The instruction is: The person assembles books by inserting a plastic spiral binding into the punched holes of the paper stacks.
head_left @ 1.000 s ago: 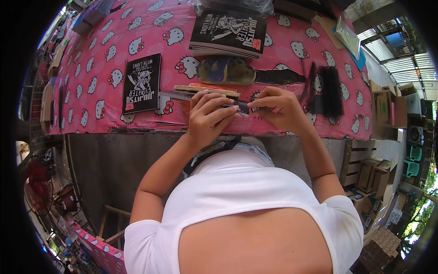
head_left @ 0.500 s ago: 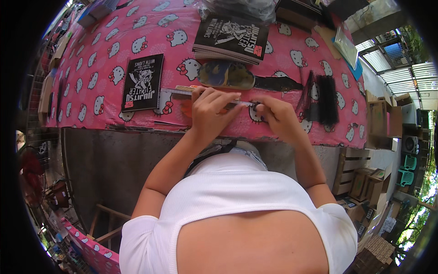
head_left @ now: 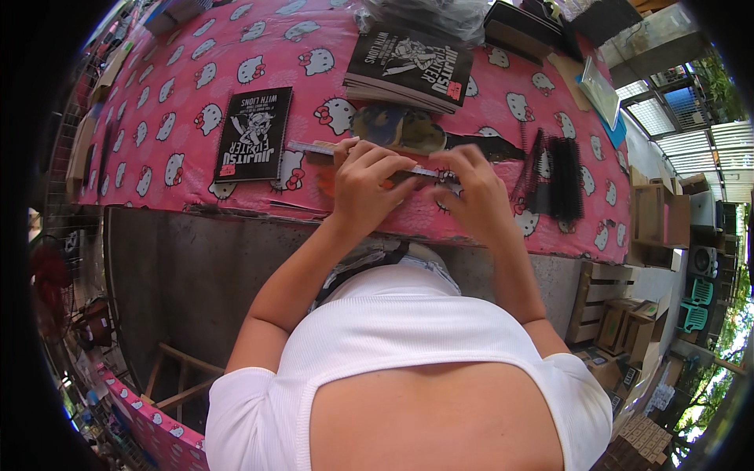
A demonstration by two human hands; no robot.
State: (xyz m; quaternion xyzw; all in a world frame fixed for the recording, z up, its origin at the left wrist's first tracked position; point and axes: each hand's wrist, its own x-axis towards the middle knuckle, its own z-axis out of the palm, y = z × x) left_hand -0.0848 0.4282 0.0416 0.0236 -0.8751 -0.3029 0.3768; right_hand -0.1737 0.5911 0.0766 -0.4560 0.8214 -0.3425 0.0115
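Note:
Both of my hands are over the near edge of the pink table. My left hand [head_left: 365,182] is closed around a thin notebook-like stack of paper [head_left: 312,147], seen edge-on, its pale edge running from left to right. My right hand [head_left: 477,191] is at the stack's right end, thumb and fingers apart; whether a fingertip touches it I cannot tell. Small dark bits show at that end. Behind the stack lies an oval blue-and-tan patterned board [head_left: 400,128] with a black strap-like end [head_left: 491,147]. Something orange [head_left: 328,184] shows under my left hand.
A black-covered spiral notebook [head_left: 253,135] lies to the left. A pile of similar notebooks [head_left: 404,69] sits farther back, near clear plastic wrapping [head_left: 428,20]. Black binding coils [head_left: 561,180] lie at the right. Cardboard boxes [head_left: 660,216] stand beyond the table's right edge.
My right hand has opened from a pinch at the stack's right end, its fingers lifting and spreading. My left hand keeps its hold. The whole view has shifted slightly.

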